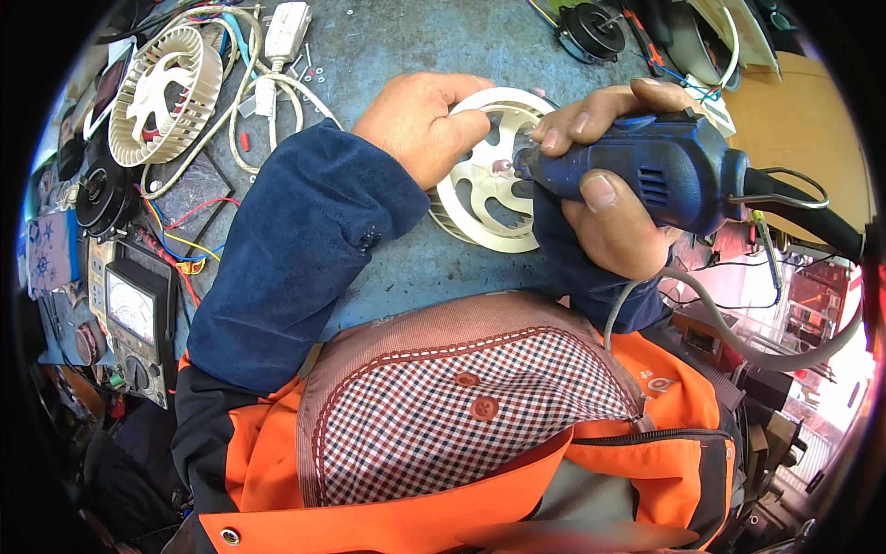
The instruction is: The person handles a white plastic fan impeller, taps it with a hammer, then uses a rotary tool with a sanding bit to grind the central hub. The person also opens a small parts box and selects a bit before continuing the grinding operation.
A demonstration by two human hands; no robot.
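Note:
My left hand [420, 120] grips the left rim of a cream plastic blower wheel [449, 201], thumb over the edge and the other fingers partly hidden behind it. In my right hand [614, 198] is a blue rotary tool [660, 166], held with the thumb below and fingers over its top. Its nose points left at the wheel's hub, where a small pinkish bit [502, 167] shows. Whether the bit touches the plastic I cannot tell. A black cord and a grey flexible hose trail off to the right.
A second blower wheel [171, 102], tangled white cable [242, 92] and a white plug [287, 32] lie at the left. Nearer stands an analog multimeter [134, 309]. A black motor [591, 33] and a red-handled tool [642, 42] sit at the far right of the blue bench [388, 42].

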